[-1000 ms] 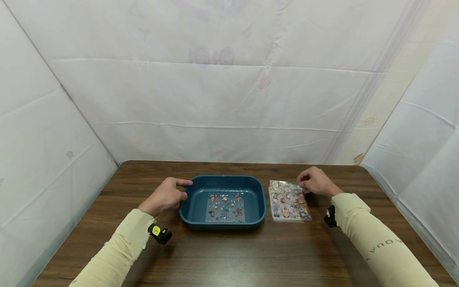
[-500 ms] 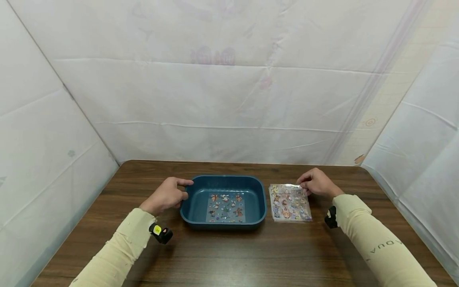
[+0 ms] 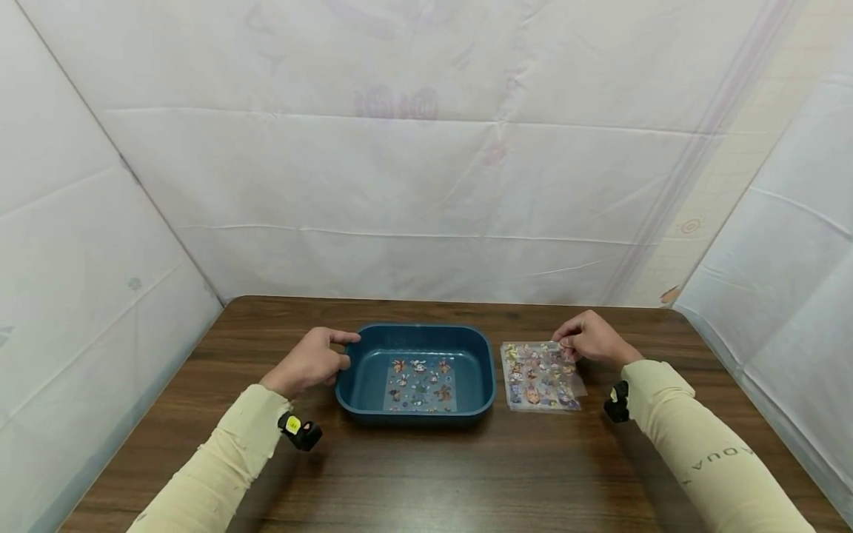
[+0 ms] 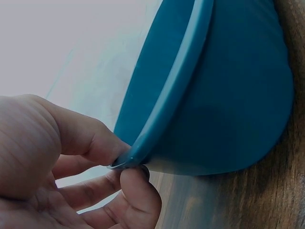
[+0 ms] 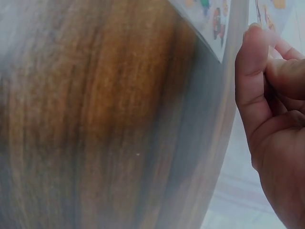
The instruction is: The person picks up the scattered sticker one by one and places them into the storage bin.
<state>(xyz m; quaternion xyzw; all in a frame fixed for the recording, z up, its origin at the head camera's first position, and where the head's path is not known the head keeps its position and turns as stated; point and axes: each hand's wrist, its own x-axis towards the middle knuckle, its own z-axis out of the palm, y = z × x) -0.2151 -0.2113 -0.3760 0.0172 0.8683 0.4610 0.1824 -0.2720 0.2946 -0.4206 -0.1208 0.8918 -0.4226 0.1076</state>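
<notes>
The left hand (image 3: 308, 363) pinches the left rim of the blue tray (image 3: 363, 340), thumb inside and fingers (image 4: 136, 191) under the lip. One sticker sheet (image 3: 420, 383) lies flat on the tray's floor. Just right of the tray, a stack of sheets (image 3: 540, 376) rests on the table (image 3: 426, 474). The right hand (image 3: 589, 338) pinches the top sheet's far right corner, lifting it slightly off the stack.

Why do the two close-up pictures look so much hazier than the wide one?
Head view: even light, sharp, soft shadows under the tray and sleeves. Left wrist view: dim, the left hand blurred at close range. Right wrist view: the table smeared out of focus, washed pale behind the right hand.
</notes>
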